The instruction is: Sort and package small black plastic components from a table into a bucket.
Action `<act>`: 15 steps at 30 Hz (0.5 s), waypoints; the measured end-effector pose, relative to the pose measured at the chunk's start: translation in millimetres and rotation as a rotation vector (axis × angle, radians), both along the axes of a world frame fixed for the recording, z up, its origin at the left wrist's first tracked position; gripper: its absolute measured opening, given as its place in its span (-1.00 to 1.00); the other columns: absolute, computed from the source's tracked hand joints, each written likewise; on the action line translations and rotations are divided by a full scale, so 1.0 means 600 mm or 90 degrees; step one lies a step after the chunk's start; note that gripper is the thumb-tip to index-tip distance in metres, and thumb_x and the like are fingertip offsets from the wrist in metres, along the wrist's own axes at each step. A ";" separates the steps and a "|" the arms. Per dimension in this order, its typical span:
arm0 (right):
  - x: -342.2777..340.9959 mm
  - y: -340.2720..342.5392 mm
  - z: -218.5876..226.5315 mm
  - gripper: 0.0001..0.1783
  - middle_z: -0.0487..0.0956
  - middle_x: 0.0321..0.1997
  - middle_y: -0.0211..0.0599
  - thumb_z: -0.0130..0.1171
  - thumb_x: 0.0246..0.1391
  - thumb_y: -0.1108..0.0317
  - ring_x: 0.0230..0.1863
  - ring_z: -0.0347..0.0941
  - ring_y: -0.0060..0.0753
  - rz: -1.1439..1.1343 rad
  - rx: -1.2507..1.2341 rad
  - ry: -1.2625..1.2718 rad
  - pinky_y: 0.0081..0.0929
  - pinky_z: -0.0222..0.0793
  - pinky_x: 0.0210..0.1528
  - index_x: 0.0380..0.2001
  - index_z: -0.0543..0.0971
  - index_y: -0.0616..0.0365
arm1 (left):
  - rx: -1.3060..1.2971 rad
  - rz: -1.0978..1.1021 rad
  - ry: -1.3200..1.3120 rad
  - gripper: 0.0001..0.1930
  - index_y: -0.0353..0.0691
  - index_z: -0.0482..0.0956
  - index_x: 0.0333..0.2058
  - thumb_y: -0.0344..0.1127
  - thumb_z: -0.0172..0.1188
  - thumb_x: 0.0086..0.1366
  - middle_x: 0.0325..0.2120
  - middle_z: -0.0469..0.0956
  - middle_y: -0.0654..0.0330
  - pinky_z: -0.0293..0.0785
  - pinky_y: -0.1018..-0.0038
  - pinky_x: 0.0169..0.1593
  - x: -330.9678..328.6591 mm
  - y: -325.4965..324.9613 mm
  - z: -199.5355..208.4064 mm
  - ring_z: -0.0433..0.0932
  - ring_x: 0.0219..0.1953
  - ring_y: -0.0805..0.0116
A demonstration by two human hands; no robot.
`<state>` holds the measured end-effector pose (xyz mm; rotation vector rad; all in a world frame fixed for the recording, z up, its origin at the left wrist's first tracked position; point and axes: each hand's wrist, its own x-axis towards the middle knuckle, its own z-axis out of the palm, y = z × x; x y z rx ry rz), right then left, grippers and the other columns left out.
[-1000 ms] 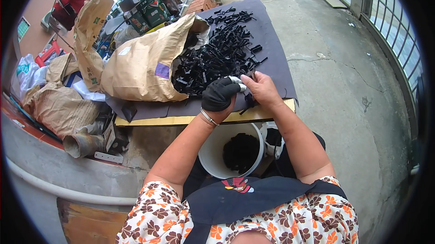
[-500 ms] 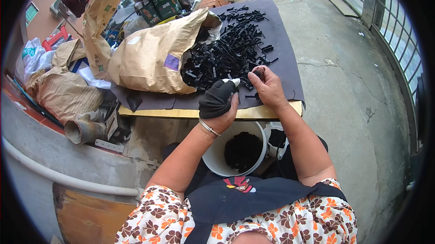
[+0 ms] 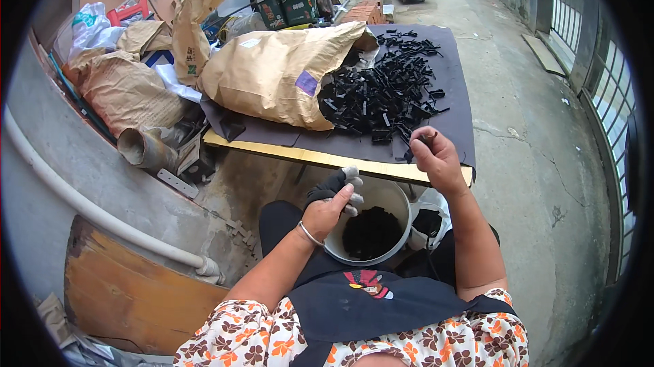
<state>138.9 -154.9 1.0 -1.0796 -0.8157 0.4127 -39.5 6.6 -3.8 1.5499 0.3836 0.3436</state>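
The left hand (image 3: 332, 205) grips a black-and-grey work glove (image 3: 338, 185) over the rim of the white bucket (image 3: 394, 193), which holds black plastic parts. The right hand (image 3: 436, 159) pinches a small black clip (image 3: 425, 139) at the near edge of the desk (image 3: 320, 157), beside the heap of black clips (image 3: 381, 94) spilling from a brown paper sack (image 3: 272, 74).

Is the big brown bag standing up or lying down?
Lying down: the bag rests on its side on the table, black parts spilling from its mouth.

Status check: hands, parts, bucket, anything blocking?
Left hand over white bucket, closed on a dark glove. Right hand pinching a black part at the pile. Nothing blocking.
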 end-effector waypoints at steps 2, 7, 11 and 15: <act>-0.058 0.012 0.002 -0.81 0.47 -0.53 -0.48 0.13 0.09 0.32 -0.47 0.32 -0.70 0.122 -0.104 -0.125 -0.66 0.28 -0.42 -0.35 0.42 0.22 | -0.146 -0.088 0.020 -0.62 -0.29 0.32 0.07 -0.31 -0.03 0.31 -0.13 0.49 0.13 0.48 0.56 -0.29 -0.011 0.000 0.015 0.51 -0.28 0.49; -0.110 0.028 -0.014 -0.73 0.50 -0.58 -0.27 0.12 0.08 0.24 -0.54 0.40 -0.49 0.070 -0.210 -0.187 -0.51 0.33 -0.44 -0.33 0.44 0.26 | -0.253 -0.203 -0.032 -0.59 -0.32 0.27 0.10 -0.31 -0.02 0.31 -0.09 0.45 0.18 0.41 0.65 -0.32 -0.036 -0.022 0.016 0.47 -0.33 0.56; -0.131 0.029 -0.015 -0.73 0.50 -0.53 -0.17 0.12 0.06 0.23 -0.53 0.44 -0.25 -0.001 -0.183 -0.332 -0.47 0.35 -0.44 -0.28 0.45 0.22 | -0.225 -0.161 -0.041 -0.58 -0.31 0.28 0.09 -0.31 0.02 0.29 -0.22 0.49 0.24 0.35 0.69 -0.40 -0.041 -0.038 0.019 0.43 -0.45 0.61; -0.132 -0.003 0.023 -0.62 0.51 -0.39 -0.17 0.25 -0.08 0.26 -0.49 0.45 -0.26 -0.025 -0.164 -0.414 -0.44 0.37 -0.44 -0.22 0.40 0.18 | -0.128 -0.037 0.004 -0.69 -0.30 0.39 -0.03 -0.30 0.04 0.28 -0.31 0.51 0.25 0.34 0.70 -0.36 -0.036 -0.025 0.024 0.43 -0.40 0.62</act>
